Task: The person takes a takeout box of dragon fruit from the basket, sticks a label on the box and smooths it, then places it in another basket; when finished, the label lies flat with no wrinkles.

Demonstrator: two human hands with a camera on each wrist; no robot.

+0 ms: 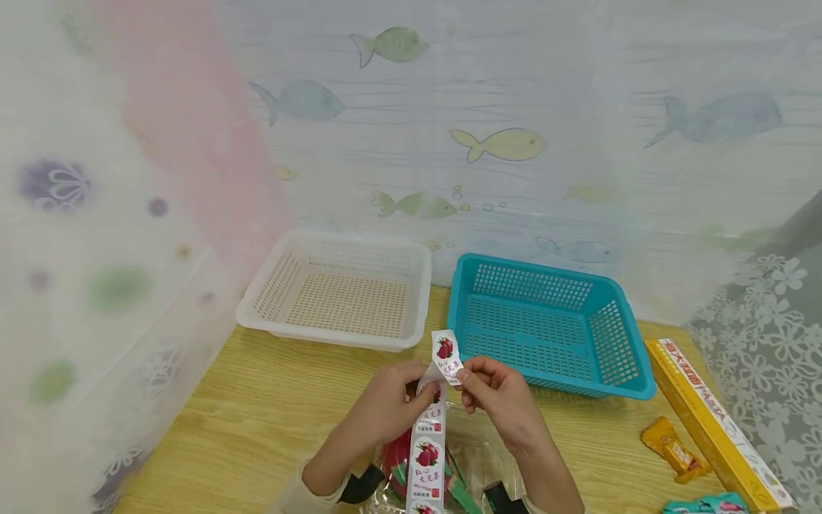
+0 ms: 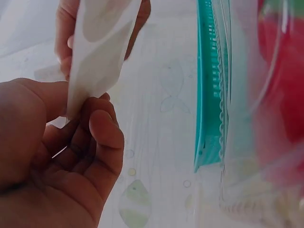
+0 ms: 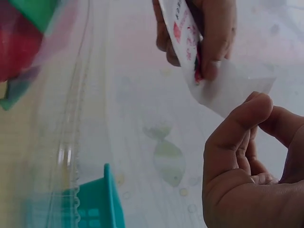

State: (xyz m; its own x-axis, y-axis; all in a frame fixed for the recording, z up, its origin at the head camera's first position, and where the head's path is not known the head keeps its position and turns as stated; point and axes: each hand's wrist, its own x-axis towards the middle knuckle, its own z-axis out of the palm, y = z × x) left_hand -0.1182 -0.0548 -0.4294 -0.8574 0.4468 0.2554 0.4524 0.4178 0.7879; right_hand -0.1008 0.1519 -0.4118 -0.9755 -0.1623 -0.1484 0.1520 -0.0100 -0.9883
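Note:
A strip of white labels (image 1: 427, 464) printed with red dragon fruit hangs down from my left hand (image 1: 384, 407), whose thumb and fingers pinch it. At the strip's top end, my right hand (image 1: 504, 400) pinches the lower right corner of a label (image 1: 446, 350) between thumb and fingertips. In the right wrist view the pale backing paper (image 3: 228, 90) bends between the two hands. The left wrist view shows the strip's blank back (image 2: 97, 57). Below the hands is a clear plastic box (image 1: 481, 446) with red and green things in it, partly hidden by the strip.
Behind the hands stand a white basket (image 1: 334, 335) on the left and a teal basket (image 1: 546, 275) on the right. A yellow pasta box (image 1: 719, 428), an orange packet (image 1: 674, 450) and a teal packet (image 1: 706, 504) lie at right on the wooden table (image 1: 212, 414).

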